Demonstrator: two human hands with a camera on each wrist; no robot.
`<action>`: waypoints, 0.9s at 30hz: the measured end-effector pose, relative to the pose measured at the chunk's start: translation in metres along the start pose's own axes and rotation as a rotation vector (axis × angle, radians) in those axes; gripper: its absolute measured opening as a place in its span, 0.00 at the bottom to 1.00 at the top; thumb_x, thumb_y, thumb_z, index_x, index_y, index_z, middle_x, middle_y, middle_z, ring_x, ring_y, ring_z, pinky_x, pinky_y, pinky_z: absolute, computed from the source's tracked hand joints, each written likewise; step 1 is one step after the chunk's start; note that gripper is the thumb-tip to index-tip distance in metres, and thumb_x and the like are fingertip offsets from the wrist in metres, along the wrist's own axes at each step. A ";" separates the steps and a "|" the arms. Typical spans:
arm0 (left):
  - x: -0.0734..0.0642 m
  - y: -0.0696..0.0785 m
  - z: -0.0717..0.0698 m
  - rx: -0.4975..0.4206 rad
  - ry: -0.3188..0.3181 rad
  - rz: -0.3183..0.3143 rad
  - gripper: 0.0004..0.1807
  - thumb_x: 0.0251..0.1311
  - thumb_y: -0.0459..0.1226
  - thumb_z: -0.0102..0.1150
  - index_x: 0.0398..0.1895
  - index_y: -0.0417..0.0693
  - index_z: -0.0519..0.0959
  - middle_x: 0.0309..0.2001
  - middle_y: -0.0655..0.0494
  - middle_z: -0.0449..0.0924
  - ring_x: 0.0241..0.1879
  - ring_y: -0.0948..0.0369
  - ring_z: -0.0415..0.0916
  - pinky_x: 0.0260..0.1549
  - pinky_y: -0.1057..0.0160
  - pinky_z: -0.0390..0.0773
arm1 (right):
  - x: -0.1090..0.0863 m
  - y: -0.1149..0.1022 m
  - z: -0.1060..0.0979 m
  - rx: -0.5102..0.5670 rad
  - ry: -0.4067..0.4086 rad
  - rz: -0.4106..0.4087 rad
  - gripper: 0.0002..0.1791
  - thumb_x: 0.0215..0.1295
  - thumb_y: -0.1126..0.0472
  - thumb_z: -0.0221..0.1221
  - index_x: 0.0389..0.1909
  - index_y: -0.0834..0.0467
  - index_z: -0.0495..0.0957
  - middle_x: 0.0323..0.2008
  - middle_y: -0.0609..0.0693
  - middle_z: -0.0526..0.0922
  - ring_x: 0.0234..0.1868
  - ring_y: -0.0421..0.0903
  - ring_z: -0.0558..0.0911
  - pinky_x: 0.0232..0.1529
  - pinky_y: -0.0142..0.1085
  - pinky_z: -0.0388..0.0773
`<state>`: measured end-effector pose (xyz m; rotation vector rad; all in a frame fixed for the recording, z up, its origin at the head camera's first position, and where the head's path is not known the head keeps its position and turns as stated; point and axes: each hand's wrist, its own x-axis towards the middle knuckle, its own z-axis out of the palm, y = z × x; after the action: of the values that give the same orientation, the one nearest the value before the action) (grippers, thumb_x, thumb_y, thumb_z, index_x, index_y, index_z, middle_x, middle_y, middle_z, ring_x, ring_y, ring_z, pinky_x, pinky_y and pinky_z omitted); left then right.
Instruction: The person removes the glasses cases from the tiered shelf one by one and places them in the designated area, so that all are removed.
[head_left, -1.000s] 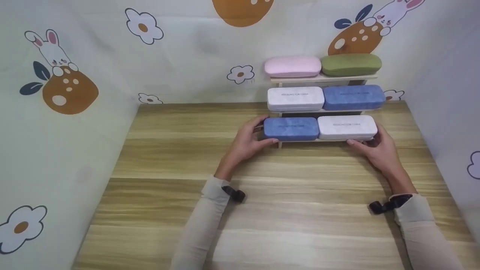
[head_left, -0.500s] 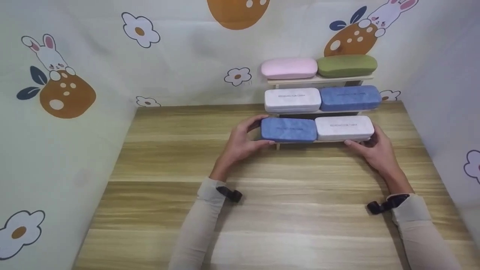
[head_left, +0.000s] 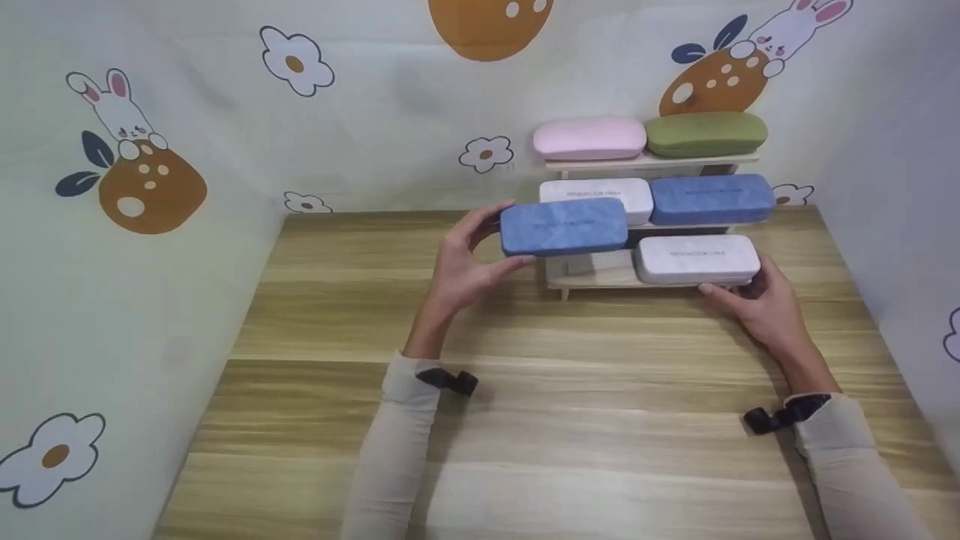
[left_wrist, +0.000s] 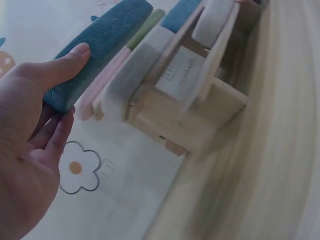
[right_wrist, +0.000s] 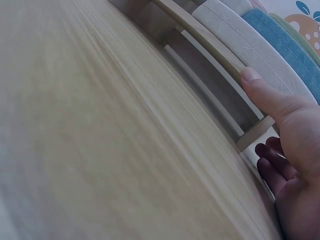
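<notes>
Gripping the blue case [head_left: 564, 226] by its left end, thumb in front and fingers behind, the left hand [head_left: 459, 271] holds it in the air just left of the wooden rack [head_left: 592, 276]. Its printed lid text is too blurred to read. The right hand [head_left: 757, 304] clasps the rack's right end beside the white case [head_left: 697, 259], its fingers partly hidden.

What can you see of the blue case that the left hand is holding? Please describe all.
The blue case is a closed, oblong box with rounded corners, a mottled blue suede-like cover and faint lettering on its lid. The left hand grips its left end, thumb below and fingers behind. It is held level in the air, off the wooden rack, partly hiding a white case.
</notes>
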<state>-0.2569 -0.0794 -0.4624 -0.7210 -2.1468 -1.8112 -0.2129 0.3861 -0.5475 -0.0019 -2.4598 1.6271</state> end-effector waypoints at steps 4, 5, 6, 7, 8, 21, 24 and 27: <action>0.003 0.003 -0.015 -0.025 0.072 0.037 0.45 0.48 0.34 0.88 0.73 0.44 0.78 0.69 0.50 0.82 0.66 0.55 0.83 0.72 0.59 0.81 | 0.000 0.001 0.000 0.051 -0.008 -0.020 0.50 0.64 0.67 0.76 0.83 0.56 0.62 0.71 0.50 0.76 0.68 0.32 0.77 0.68 0.16 0.73; 0.003 0.004 -0.019 -0.023 0.092 0.040 0.45 0.48 0.34 0.88 0.73 0.44 0.78 0.69 0.50 0.82 0.66 0.55 0.83 0.72 0.59 0.81 | -0.001 0.002 0.000 0.059 -0.009 -0.024 0.49 0.63 0.68 0.76 0.83 0.57 0.62 0.70 0.49 0.77 0.67 0.32 0.77 0.68 0.16 0.73; 0.003 0.004 -0.024 -0.019 0.111 0.041 0.45 0.49 0.34 0.88 0.73 0.44 0.78 0.70 0.49 0.82 0.67 0.54 0.83 0.72 0.59 0.81 | -0.001 0.002 0.001 0.065 -0.010 -0.028 0.49 0.63 0.69 0.76 0.83 0.57 0.63 0.70 0.48 0.77 0.67 0.32 0.77 0.68 0.16 0.74; 0.004 0.004 -0.028 -0.011 0.126 0.040 0.45 0.49 0.35 0.88 0.73 0.45 0.77 0.70 0.49 0.82 0.67 0.55 0.83 0.72 0.59 0.81 | -0.001 0.002 0.001 0.070 -0.011 -0.030 0.49 0.63 0.69 0.76 0.83 0.57 0.63 0.69 0.48 0.77 0.67 0.32 0.78 0.68 0.17 0.74; 0.004 0.004 -0.032 -0.001 0.141 0.039 0.45 0.50 0.35 0.87 0.74 0.44 0.77 0.71 0.49 0.81 0.68 0.55 0.82 0.73 0.59 0.81 | -0.001 0.001 0.001 0.066 -0.010 -0.030 0.49 0.63 0.69 0.76 0.83 0.57 0.63 0.70 0.47 0.77 0.67 0.32 0.78 0.68 0.16 0.74; 0.000 -0.011 -0.072 0.134 0.184 -0.003 0.45 0.56 0.38 0.84 0.77 0.42 0.73 0.74 0.45 0.77 0.74 0.54 0.77 0.74 0.64 0.78 | -0.001 0.002 0.000 0.094 -0.014 -0.030 0.48 0.64 0.70 0.75 0.82 0.57 0.64 0.67 0.46 0.78 0.66 0.32 0.78 0.66 0.16 0.74; -0.003 -0.018 -0.079 0.170 0.174 -0.044 0.45 0.57 0.39 0.83 0.77 0.44 0.73 0.76 0.47 0.76 0.75 0.56 0.75 0.75 0.64 0.76 | -0.002 0.001 0.000 0.068 -0.016 -0.030 0.48 0.64 0.68 0.76 0.82 0.56 0.64 0.68 0.46 0.78 0.66 0.31 0.79 0.65 0.17 0.75; -0.005 -0.027 -0.083 0.205 0.161 -0.087 0.44 0.58 0.40 0.82 0.77 0.46 0.73 0.76 0.48 0.75 0.75 0.57 0.75 0.76 0.65 0.76 | -0.002 0.001 0.001 0.060 -0.013 -0.022 0.48 0.64 0.67 0.76 0.82 0.56 0.64 0.68 0.46 0.78 0.66 0.32 0.79 0.66 0.17 0.75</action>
<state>-0.2770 -0.1644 -0.4707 -0.4259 -2.2431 -1.5976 -0.2115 0.3858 -0.5487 0.0439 -2.4109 1.6964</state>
